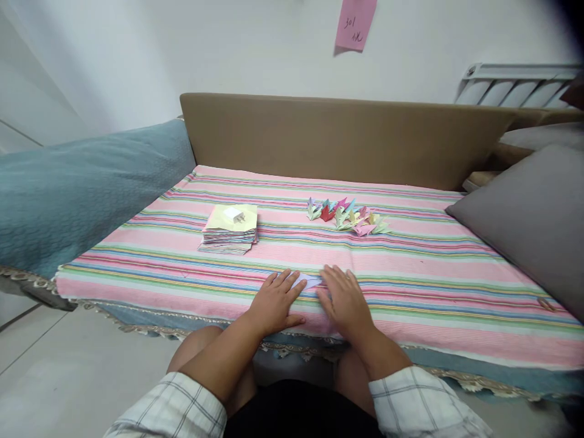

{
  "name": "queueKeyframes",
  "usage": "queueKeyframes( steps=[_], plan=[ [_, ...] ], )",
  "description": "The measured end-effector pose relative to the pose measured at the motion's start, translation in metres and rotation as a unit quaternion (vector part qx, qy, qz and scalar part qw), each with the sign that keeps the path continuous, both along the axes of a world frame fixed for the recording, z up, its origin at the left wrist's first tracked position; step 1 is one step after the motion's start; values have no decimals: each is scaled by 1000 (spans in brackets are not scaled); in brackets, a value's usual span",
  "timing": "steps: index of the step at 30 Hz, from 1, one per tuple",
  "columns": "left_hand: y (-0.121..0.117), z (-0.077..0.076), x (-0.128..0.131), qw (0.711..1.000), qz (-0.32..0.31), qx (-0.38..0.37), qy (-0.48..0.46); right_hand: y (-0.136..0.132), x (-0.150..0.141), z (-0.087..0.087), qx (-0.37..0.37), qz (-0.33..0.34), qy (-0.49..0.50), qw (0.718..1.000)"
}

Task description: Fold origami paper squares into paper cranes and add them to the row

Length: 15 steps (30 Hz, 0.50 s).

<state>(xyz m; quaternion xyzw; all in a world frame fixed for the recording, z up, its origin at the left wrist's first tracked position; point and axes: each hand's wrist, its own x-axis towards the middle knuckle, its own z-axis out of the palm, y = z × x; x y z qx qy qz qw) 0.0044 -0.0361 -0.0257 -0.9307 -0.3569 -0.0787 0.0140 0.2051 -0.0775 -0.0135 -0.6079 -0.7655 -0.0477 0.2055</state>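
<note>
My left hand (274,301) and my right hand (344,298) lie flat, fingers stretched out, on the striped cloth (410,267) near its front edge. Between their fingertips a small pale lilac folded paper (309,281) is pressed down; most of it is hidden under the fingers. A stack of coloured square papers (229,230) with a small white charger plug (234,214) on top sits beyond my left hand. A cluster of several small folded paper cranes (349,216) in mixed colours lies beyond my right hand.
A teal blanket (68,194) is bunched at the left. A brown headboard-like panel (347,137) runs along the back. A grey cushion (533,219) leans at the right. A pink note (356,24) hangs on the wall.
</note>
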Motion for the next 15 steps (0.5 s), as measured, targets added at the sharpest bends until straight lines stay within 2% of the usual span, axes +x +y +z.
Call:
queueKeyframes(
  steps=[2, 4, 7, 10, 15],
  plan=[
    [-1, 2, 0, 1000, 2, -4, -8, 6, -15, -2, -8, 79, -19, 997],
    [-2, 4, 1, 1000, 4, -7, -19, 11, -29, -7, -34, 108, -28, 993],
    [-3, 5, 1, 999, 9, -13, -36, 14, -37, -17, -74, 89, -26, 993],
    [-4, 2, 2, 998, 24, -21, -53, 12, -33, -23, -100, 69, -36, 992],
    [-4, -1, 4, 997, 45, -24, -57, 9, -26, -24, -122, 66, -53, 989]
  ],
)
